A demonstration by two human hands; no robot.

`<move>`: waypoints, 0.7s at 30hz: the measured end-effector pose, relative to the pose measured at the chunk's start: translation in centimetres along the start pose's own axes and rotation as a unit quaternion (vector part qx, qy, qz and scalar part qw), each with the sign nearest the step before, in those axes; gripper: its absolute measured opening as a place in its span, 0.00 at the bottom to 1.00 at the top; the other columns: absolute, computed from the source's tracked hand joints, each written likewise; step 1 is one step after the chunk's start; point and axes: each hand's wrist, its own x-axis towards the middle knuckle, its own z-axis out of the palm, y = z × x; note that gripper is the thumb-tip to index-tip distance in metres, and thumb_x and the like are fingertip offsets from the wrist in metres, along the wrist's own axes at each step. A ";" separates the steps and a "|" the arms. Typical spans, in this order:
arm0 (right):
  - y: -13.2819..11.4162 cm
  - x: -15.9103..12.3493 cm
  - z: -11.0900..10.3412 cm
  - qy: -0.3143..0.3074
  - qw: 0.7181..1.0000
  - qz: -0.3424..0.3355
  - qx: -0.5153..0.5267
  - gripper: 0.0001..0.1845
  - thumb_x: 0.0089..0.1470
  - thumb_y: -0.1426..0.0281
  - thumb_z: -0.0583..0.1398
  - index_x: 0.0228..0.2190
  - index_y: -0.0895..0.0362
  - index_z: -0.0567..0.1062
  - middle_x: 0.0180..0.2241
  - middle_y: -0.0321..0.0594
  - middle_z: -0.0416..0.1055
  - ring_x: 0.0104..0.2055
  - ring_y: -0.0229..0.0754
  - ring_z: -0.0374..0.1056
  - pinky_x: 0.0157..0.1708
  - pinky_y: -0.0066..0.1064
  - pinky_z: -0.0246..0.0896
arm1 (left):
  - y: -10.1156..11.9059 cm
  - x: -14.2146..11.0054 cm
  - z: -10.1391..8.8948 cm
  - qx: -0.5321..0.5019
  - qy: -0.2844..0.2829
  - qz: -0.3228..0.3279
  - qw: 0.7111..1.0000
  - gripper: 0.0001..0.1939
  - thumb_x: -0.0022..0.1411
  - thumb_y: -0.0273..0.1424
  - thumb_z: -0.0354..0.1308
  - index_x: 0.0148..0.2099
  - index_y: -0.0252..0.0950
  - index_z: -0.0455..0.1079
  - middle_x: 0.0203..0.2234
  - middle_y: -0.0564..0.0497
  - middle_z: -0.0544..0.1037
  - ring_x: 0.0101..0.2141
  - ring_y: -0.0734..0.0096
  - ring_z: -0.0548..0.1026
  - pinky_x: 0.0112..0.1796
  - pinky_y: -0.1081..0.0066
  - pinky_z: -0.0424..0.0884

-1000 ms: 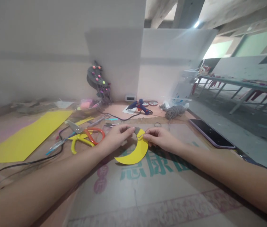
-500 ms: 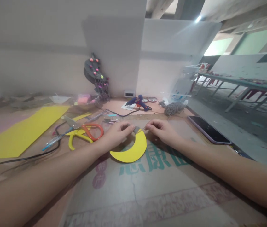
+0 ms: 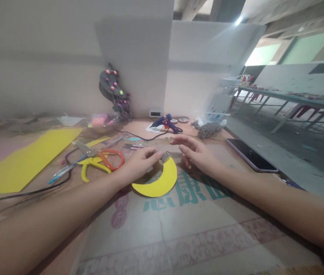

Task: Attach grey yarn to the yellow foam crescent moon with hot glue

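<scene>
A yellow paper crescent moon (image 3: 164, 180) lies over the cardboard sheet (image 3: 196, 221), its upper tip wrapped in grey yarn (image 3: 165, 156). My left hand (image 3: 144, 158) pinches that wrapped tip between thumb and fingers. Just right of the tip, my right hand (image 3: 196, 152) is raised with fingers apart and nothing in them. A small loop of loose yarn seems to stick up by the tip. Left of my left hand lie scissors (image 3: 113, 159) with orange and yellow handles.
At the back are a blue glue gun (image 3: 166, 123), a grey yarn ball (image 3: 209, 130) and a decorated grey crescent (image 3: 110, 84). A phone (image 3: 250, 154) lies at the right edge. Yellow card (image 3: 32, 160), a pen (image 3: 64, 172) and a black cord (image 3: 30, 193) are at left.
My right hand has released the yarn strand it pinched and opened its fingers, lifting slightly. My left hand keeps its hold on the crescent's tip.
</scene>
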 end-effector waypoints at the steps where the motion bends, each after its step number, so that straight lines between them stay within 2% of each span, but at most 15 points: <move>1: -0.1 -0.1 0.1 -0.020 1.000 0.001 0.018 0.19 0.58 0.64 0.56 0.51 0.52 0.65 0.53 0.44 0.68 0.16 0.25 0.57 0.15 0.25 0.57 | -0.1 0.0 0.0 0.004 0.000 0.003 1.000 0.20 0.64 0.46 0.50 0.29 0.35 0.65 0.17 0.57 0.67 0.18 0.77 0.64 0.21 0.76 0.59; 7: -0.2 -0.7 0.8 -0.105 0.992 -0.028 0.058 0.20 0.59 0.68 0.56 0.54 0.48 0.64 0.57 0.42 0.63 0.24 0.28 0.63 0.26 0.27 0.66 | -0.2 0.0 -0.1 0.032 -0.002 0.019 0.999 0.20 0.64 0.45 0.49 0.30 0.35 0.66 0.19 0.56 0.68 0.19 0.77 0.65 0.22 0.75 0.59; 9: 0.1 -0.7 0.9 -0.114 0.991 -0.023 0.060 0.19 0.61 0.68 0.54 0.54 0.49 0.64 0.53 0.41 0.66 0.28 0.30 0.65 0.30 0.27 0.67 | -0.2 0.0 -0.1 0.025 -0.004 0.012 1.000 0.19 0.64 0.45 0.49 0.30 0.35 0.66 0.19 0.57 0.68 0.19 0.77 0.65 0.21 0.75 0.59; 11: 0.3 -0.7 0.9 -0.110 0.992 -0.019 0.056 0.18 0.60 0.69 0.55 0.52 0.51 0.65 0.44 0.39 0.69 0.29 0.32 0.65 0.31 0.27 0.66 | -0.1 0.0 -0.1 0.018 -0.007 0.006 1.000 0.19 0.64 0.45 0.50 0.30 0.35 0.66 0.19 0.57 0.67 0.19 0.77 0.65 0.21 0.75 0.59; 14: 0.6 -0.5 0.9 -0.093 0.995 -0.017 0.026 0.17 0.57 0.69 0.57 0.49 0.54 0.67 0.33 0.35 0.68 0.29 0.33 0.65 0.28 0.26 0.64 | -0.1 0.0 -0.1 0.017 -0.008 0.011 1.000 0.19 0.64 0.44 0.50 0.30 0.35 0.65 0.20 0.56 0.68 0.20 0.77 0.65 0.22 0.75 0.60; 18: 0.5 -0.2 0.6 -0.058 0.997 -0.003 -0.047 0.14 0.55 0.67 0.59 0.44 0.56 0.70 0.29 0.34 0.68 0.27 0.35 0.64 0.25 0.27 0.61 | 0.0 -0.1 -0.2 0.015 -0.013 0.006 1.000 0.19 0.64 0.44 0.49 0.29 0.35 0.64 0.20 0.56 0.68 0.19 0.77 0.64 0.21 0.75 0.59; 21: 0.2 0.0 0.3 -0.027 0.989 -0.008 -0.147 0.08 0.52 0.66 0.60 0.34 0.57 0.74 0.29 0.37 0.71 0.29 0.37 0.65 0.29 0.29 0.61 | 0.2 -0.1 -0.2 0.019 -0.008 0.006 1.000 0.19 0.64 0.45 0.50 0.29 0.35 0.65 0.19 0.56 0.69 0.20 0.76 0.65 0.22 0.75 0.59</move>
